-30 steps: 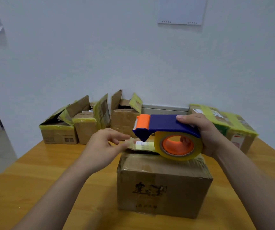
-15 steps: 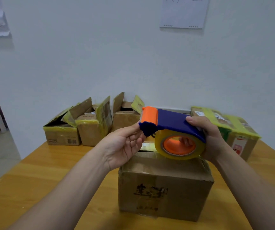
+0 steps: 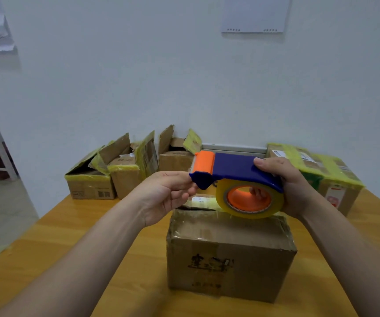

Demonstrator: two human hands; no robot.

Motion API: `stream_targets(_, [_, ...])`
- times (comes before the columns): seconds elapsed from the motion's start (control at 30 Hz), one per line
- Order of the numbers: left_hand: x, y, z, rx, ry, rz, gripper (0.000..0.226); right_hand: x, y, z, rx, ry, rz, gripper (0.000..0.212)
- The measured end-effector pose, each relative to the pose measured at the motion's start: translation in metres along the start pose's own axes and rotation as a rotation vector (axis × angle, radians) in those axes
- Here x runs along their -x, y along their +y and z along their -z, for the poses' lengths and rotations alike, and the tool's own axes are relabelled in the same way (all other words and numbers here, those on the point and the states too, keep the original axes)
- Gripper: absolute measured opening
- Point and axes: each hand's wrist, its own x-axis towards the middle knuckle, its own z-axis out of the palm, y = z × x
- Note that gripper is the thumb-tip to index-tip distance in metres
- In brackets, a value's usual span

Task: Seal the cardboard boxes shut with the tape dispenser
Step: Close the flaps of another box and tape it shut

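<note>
Since half a second ago the left hand [image 3: 166, 193] has barely shifted: it stays palm-up at the front of the dispenser, while a second ago it was pinching the tape end down on the box. Far left, against the white wall, three opened brown cardboard boxes with yellow-taped flaps [image 3: 125, 170] stand in a row on the orange wooden table [image 3: 47, 243]. The left hand's fingertips [image 3: 190, 179] touch the blue nose of the dispenser, loosely curled, not clenched. The blue and orange plastic tape dispenser with its clear tape roll [image 3: 237, 179] hovers just over the closed brown cardboard box [image 3: 228, 255] in the middle. The right hand [image 3: 287, 186] grips the dispenser's rear, fingers through the orange core. Far right sit two sealed yellow-taped boxes [image 3: 322, 172].
</note>
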Motion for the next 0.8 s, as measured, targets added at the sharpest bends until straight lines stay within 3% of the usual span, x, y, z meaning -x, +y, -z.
stream_targets(0.1, [0.001,0.004,0.001,-0.206,0.043,-0.025,0.014,-0.001,-0.005,0.004,0.062,-0.046,-0.031,0.034])
stream_targets(0.33, [0.01,0.002,0.0,-0.334,0.115,-0.034,0.008,0.002,-0.021,0.02,0.125,-0.133,-0.073,0.034])
stream_targets(0.63, [0.01,-0.005,-0.008,-0.663,0.187,-0.141,0.013,0.002,-0.035,0.028,0.357,-0.146,-0.139,0.042])
stream_targets(0.8, [0.002,-0.011,-0.016,-0.999,0.27,-0.148,0.019,-0.005,-0.039,0.014,0.515,-0.096,-0.094,0.046])
